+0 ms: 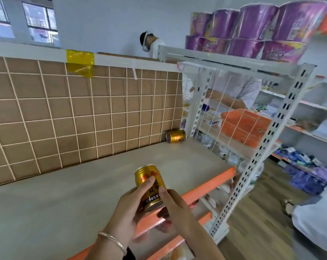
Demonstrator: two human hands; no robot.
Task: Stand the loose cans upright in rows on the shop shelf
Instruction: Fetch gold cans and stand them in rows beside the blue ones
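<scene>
1. Head view: the pale grey shop shelf board carries no upright cans yet. One gold metal can lies on its side at the far right corner, against the brown mesh-backed panel. Judged so, nearly everything is left.
2. A second gold drink can is held roughly upright above the near orange shelf edge, clear of the board. The left hand wraps its lower body; the right hand pinches its side with the fingertips, both grips closed on it.

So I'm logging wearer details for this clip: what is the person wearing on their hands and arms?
The left hand has a thin, pale metallic bangle at the wrist. The right hand and its forearm are bare: no sleeve, glove, ring or watch shows on either.
</scene>
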